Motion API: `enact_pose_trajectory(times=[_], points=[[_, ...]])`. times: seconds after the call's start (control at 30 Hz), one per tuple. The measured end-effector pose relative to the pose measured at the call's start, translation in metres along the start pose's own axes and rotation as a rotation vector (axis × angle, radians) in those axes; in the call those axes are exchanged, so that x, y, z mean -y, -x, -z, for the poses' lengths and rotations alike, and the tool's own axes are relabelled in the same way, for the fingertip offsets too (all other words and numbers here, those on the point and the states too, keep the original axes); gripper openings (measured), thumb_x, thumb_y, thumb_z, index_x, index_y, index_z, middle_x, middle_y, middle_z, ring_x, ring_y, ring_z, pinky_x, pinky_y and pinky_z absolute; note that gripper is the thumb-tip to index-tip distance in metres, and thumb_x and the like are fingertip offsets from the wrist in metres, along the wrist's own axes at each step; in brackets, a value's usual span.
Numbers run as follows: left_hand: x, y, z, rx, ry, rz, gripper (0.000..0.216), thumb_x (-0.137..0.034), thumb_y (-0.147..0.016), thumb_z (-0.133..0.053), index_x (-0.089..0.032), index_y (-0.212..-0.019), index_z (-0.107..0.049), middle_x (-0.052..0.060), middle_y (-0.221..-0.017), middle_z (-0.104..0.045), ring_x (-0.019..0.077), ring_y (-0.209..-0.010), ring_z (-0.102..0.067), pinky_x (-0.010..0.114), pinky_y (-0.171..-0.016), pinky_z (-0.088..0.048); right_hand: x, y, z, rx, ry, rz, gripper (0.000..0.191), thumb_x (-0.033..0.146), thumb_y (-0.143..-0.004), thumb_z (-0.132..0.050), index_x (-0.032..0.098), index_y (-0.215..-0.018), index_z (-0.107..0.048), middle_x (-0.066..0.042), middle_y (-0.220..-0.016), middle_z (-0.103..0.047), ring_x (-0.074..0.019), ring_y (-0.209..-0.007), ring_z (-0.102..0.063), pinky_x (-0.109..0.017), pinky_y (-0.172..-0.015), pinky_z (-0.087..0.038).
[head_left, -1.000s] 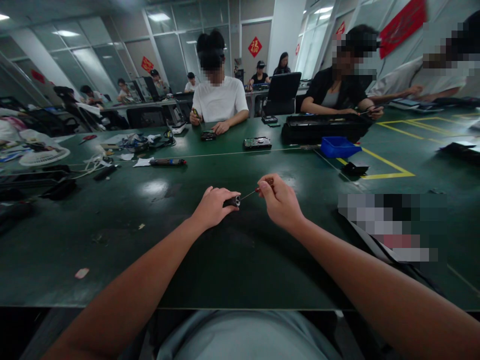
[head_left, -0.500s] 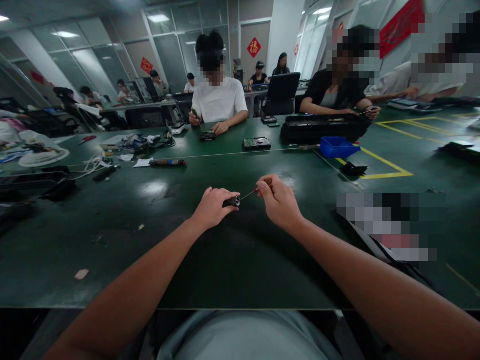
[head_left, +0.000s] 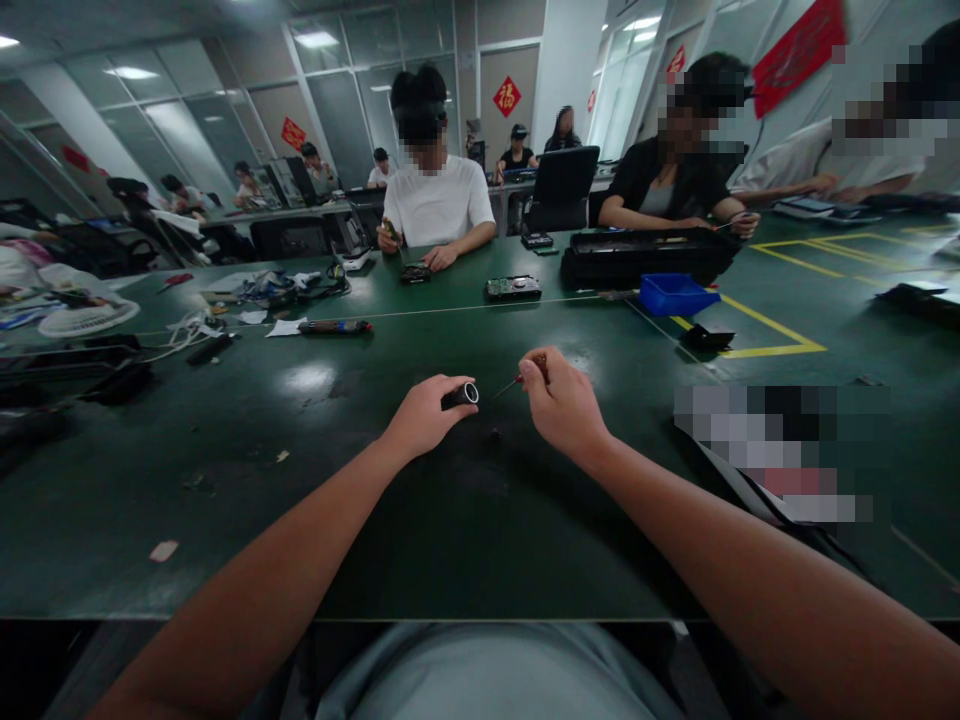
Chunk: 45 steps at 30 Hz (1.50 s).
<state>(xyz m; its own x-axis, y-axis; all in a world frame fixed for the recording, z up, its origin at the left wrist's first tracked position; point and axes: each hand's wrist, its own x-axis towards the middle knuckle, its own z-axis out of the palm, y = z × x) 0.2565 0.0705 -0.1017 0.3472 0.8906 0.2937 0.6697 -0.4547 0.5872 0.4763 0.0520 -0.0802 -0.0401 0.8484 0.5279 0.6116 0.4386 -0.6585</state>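
Observation:
My left hand is closed around a small black cylinder whose open, silver-rimmed end faces right. My right hand pinches a thin screwdriver with a reddish grip, its metal tip pointing left at the cylinder. A small gap shows between the tip and the cylinder's end. Both hands hover just above the dark green table, near its middle.
Across the table sit three people at work. Between us lie a hard drive, a blue tray, a black case and a long black tool. Cables and a white fan crowd the left side. A blurred object lies at my right.
The screwdriver tip has come out of the cylinder's end. My left hand has tilted the cylinder up a little, and a gap has opened between the two.

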Motion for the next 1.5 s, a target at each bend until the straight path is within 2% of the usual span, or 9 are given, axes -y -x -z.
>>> enact_pose_trajectory(times=[0.2, 0.33, 0.47, 0.6, 0.8, 1.0, 1.3, 1.4, 1.5], points=[[0.002, -0.006, -0.003, -0.19, 0.593, 0.168, 0.035, -0.033, -0.085, -0.068, -0.018, -0.117, -0.063, 0.01, -0.114, -0.066, 0.0215, -0.1, -0.063, 0.037, -0.092, -0.049, 0.002, 0.001, 0.001, 0.004, -0.011, 0.004, 0.02, 0.035, -0.098, -0.043, 0.021, -0.093, -0.057, -0.005, -0.077, -0.066, -0.0209, -0.072, -0.063, -0.033, -0.068, -0.042], [-0.004, -0.006, -0.001, -0.172, 0.93, 0.248, 0.034, -0.032, -0.091, -0.055, -0.021, -0.124, -0.053, 0.007, -0.105, -0.063, 0.0151, -0.082, -0.061, 0.029, -0.074, -0.05, 0.003, 0.001, 0.002, 0.014, -0.019, 0.008, 0.02, 0.034, -0.098, -0.043, 0.02, -0.093, -0.057, -0.005, -0.079, -0.067, -0.0208, -0.073, -0.064, -0.033, -0.068, -0.042], [-0.014, 0.0, 0.004, -0.039, 0.621, 0.193, 0.027, -0.041, -0.092, -0.056, -0.019, -0.108, -0.058, 0.004, -0.086, -0.06, 0.0143, -0.069, -0.055, 0.026, -0.061, -0.043, 0.002, 0.001, 0.001, 0.026, -0.023, 0.014, 0.021, 0.035, -0.099, -0.043, 0.02, -0.094, -0.057, -0.005, -0.079, -0.067, -0.0205, -0.072, -0.064, -0.033, -0.067, -0.042], [-0.025, 0.006, 0.004, 0.102, 0.075, -0.02, 0.027, -0.043, -0.09, -0.062, -0.02, -0.105, -0.064, 0.006, -0.101, -0.066, 0.0213, -0.092, -0.06, 0.036, -0.084, -0.047, 0.001, 0.001, 0.0, 0.029, -0.01, 0.015, 0.021, 0.035, -0.098, -0.043, 0.02, -0.094, -0.058, -0.005, -0.078, -0.068, -0.0205, -0.072, -0.064, -0.033, -0.068, -0.042], [-0.034, 0.012, -0.003, 0.279, -0.174, -0.199, 0.031, -0.033, -0.097, -0.048, -0.022, -0.122, -0.063, 0.007, -0.114, -0.065, 0.0216, -0.101, -0.062, 0.035, -0.086, -0.048, 0.001, 0.001, 0.0, 0.043, -0.017, 0.016, 0.023, 0.036, -0.099, -0.042, 0.02, -0.095, -0.058, -0.005, -0.08, -0.069, -0.0209, -0.073, -0.064, -0.034, -0.069, -0.043], [-0.036, 0.014, -0.01, 0.4, -0.397, -0.24, 0.042, -0.053, -0.094, -0.052, -0.027, -0.125, -0.064, 0.006, -0.109, -0.065, 0.0236, -0.096, -0.063, 0.032, -0.073, -0.048, 0.002, 0.002, 0.001, 0.037, -0.026, 0.015, 0.022, 0.036, -0.099, -0.042, 0.021, -0.094, -0.058, -0.005, -0.078, -0.068, -0.0206, -0.072, -0.065, -0.033, -0.068, -0.043], [-0.03, 0.009, -0.007, 0.314, -0.226, -0.117, 0.029, -0.045, -0.092, -0.058, -0.024, -0.108, -0.068, 0.005, -0.102, -0.069, 0.023, -0.091, -0.063, 0.033, -0.076, -0.047, 0.002, 0.001, 0.002, 0.033, -0.032, 0.008, 0.023, 0.037, -0.099, -0.043, 0.021, -0.094, -0.058, -0.004, -0.079, -0.068, -0.0199, -0.072, -0.064, -0.032, -0.067, -0.042], [-0.027, 0.005, 0.004, 0.152, 0.003, -0.013, 0.025, -0.041, -0.089, -0.061, -0.023, -0.104, -0.068, 0.004, -0.099, -0.069, 0.0206, -0.087, -0.063, 0.032, -0.078, -0.047, 0.001, 0.001, 0.002, 0.028, -0.035, 0.013, 0.022, 0.037, -0.099, -0.043, 0.021, -0.094, -0.058, -0.004, -0.077, -0.067, -0.0198, -0.071, -0.063, -0.032, -0.066, -0.042], [-0.021, -0.001, 0.017, -0.05, 0.338, 0.141, 0.026, -0.037, -0.088, -0.058, -0.021, -0.106, -0.068, 0.004, -0.09, -0.065, 0.0149, -0.071, -0.058, 0.027, -0.064, -0.043, 0.001, 0.002, 0.003, 0.042, -0.041, 0.013, 0.023, 0.037, -0.099, -0.042, 0.021, -0.093, -0.058, -0.003, -0.076, -0.067, -0.0197, -0.07, -0.063, -0.032, -0.065, -0.041]])
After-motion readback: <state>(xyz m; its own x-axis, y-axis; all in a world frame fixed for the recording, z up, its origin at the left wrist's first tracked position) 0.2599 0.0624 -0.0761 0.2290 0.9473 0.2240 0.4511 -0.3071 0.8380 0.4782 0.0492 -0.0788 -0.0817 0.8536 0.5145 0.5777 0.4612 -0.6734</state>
